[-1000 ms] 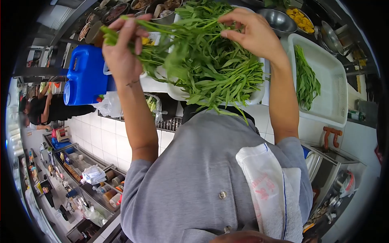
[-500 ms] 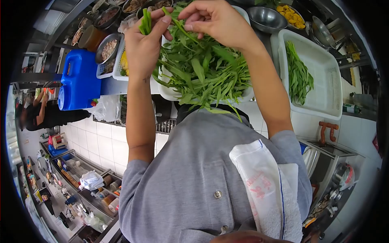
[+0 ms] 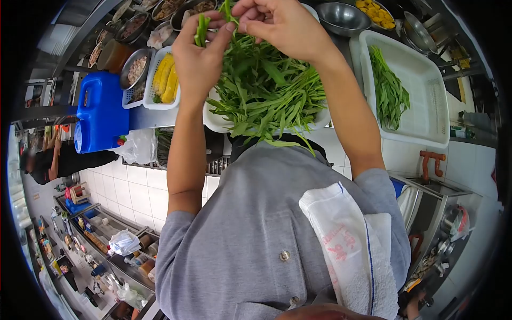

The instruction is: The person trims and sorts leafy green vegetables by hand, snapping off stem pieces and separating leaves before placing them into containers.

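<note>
My left hand point(image 3: 200, 66) is closed around a few short, cut-looking green stems point(image 3: 201, 32) poking up between its fingers. Its thumb and fingertip also meet a green stem point(image 3: 228, 9) that runs up between the two hands. My right hand point(image 3: 285, 26) is closed in a pinch beside that stem, close to the left fingertips; what lies inside its fingers is partly hidden. Below both hands a large heap of water spinach point(image 3: 272, 88) fills a white basin point(image 3: 215, 122), some leaves hanging over its near edge.
A white basket point(image 3: 426, 101) at right holds a bunch of water spinach point(image 3: 390, 88). Metal bowls point(image 3: 343, 19) stand behind. Left are a basket of yellow vegetables point(image 3: 166, 80) and a blue jug point(image 3: 101, 109). A person in dark clothing point(image 3: 69, 160) is at far left.
Both hands have come closer together, with the left moving slightly right. The stem between them now stands more upright. The view has shifted a little, showing more of the yellow vegetables.
</note>
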